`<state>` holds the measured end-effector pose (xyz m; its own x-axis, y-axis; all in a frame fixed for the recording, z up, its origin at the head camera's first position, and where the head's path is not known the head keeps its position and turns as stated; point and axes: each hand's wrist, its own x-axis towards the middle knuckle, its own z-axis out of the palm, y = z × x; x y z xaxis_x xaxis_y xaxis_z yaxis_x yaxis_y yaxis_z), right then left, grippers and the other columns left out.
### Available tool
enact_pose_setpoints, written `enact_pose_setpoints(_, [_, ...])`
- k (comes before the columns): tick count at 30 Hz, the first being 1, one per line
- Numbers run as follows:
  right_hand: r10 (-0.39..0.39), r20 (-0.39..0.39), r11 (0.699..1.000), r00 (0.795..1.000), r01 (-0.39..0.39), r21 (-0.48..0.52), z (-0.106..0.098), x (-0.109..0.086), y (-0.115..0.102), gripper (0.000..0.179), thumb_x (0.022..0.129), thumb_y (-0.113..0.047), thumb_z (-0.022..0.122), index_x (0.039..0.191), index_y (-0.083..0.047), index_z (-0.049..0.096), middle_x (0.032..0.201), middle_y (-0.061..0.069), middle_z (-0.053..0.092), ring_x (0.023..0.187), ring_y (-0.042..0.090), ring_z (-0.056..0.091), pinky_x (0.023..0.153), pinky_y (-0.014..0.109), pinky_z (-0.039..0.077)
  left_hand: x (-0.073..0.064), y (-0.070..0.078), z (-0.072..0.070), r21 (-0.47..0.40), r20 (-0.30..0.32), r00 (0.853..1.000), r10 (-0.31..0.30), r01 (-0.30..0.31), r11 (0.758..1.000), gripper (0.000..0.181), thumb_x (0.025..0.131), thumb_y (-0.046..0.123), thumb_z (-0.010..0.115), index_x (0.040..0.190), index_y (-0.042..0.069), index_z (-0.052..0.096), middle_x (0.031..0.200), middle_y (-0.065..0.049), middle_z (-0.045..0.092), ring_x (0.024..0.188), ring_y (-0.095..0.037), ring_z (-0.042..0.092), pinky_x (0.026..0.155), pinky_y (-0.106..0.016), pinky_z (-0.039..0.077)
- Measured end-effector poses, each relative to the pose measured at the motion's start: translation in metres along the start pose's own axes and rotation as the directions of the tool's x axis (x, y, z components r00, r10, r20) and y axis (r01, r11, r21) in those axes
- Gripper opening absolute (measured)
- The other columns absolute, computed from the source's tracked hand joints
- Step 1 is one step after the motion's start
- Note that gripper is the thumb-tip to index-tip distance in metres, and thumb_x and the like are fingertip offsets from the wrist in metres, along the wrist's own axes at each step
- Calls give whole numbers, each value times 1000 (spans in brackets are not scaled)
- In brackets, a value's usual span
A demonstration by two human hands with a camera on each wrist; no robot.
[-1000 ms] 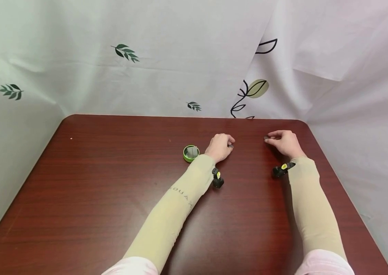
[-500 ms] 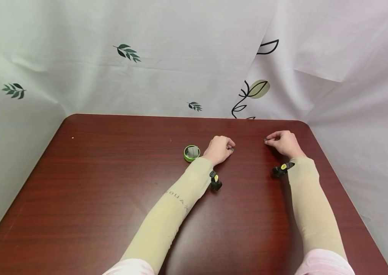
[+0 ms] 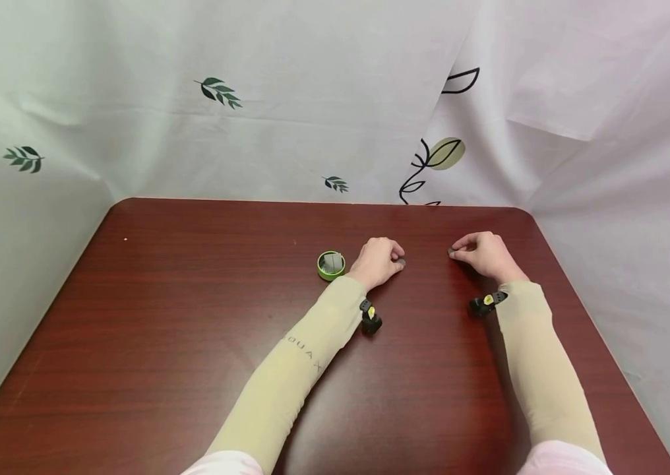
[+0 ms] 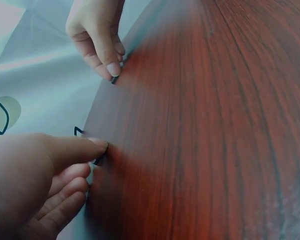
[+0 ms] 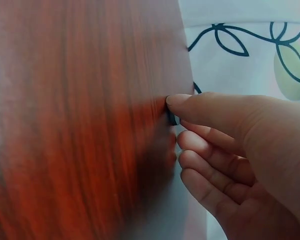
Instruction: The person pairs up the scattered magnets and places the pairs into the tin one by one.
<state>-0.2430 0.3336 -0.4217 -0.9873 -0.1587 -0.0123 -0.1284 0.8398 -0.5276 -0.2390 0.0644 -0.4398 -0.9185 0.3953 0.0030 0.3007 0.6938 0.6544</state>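
My left hand (image 3: 375, 262) is right of centre on the table, pinching a small dark grey piece (image 4: 101, 156) between thumb and fingers. Farther right, my right hand (image 3: 486, 256) pinches another small dark piece (image 5: 171, 116) by its edge, close to the tabletop. Both pieces are mostly covered by the fingertips, so their exact kind cannot be made out. A gap of bare wood separates the two hands. Just left of my left hand stands a round green container (image 3: 320, 272) without a cover, with grey square pieces (image 3: 333, 262) inside.
The reddish-brown wooden table (image 3: 181, 330) has rounded far corners. A white cloth (image 3: 287, 99) with leaf prints hangs behind it and along both sides. A tiny white speck (image 3: 125, 239) lies at the far left. Each wrist carries a small black camera.
My right hand has moved toward me and slightly left with its dark piece. My left hand has shifted slightly toward me, still pinching its piece. The green container has stayed put.
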Motion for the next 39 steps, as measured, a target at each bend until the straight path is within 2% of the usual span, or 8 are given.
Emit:
enact_pose_setpoints(9, [-24,0,999,1000,24,25,5,-9,-8,18,90,-16,80,100,-1,77,86,7,74,83,24,68,78,36,50,-1,0,-1,19,19,1000,-17,17,1000,16,94,22,76,110,16,77,101,6,66,94,-8,60,83,-23,51])
enact_pose_setpoints(15, [-30,22,999,999,29,35,6,-12,-15,17,90,-14,80,101,-1,78,87,7,74,82,23,68,76,32,51,-2,2,-1,60,18,1000,2,-3,998,14,95,23,75,107,17,77,101,5,65,95,-9,60,83,-22,50])
enact_pose_setpoints(22, [-41,55,998,998,39,39,9,-10,-23,13,90,-12,79,99,-2,78,87,6,74,82,21,68,75,32,52,-1,2,-1,90,20,1000,16,-17,996,12,96,23,74,105,17,78,100,5,64,94,-9,60,83,-22,50])
enact_pose_setpoints(39, [-82,75,995,994,77,62,20,-5,-37,11,89,-8,79,98,-3,79,86,4,75,80,18,69,73,28,53,1,0,-1,91,25,1000,16,-18,996,11,96,23,74,105,18,78,99,5,64,93,-8,60,82,-22,50])
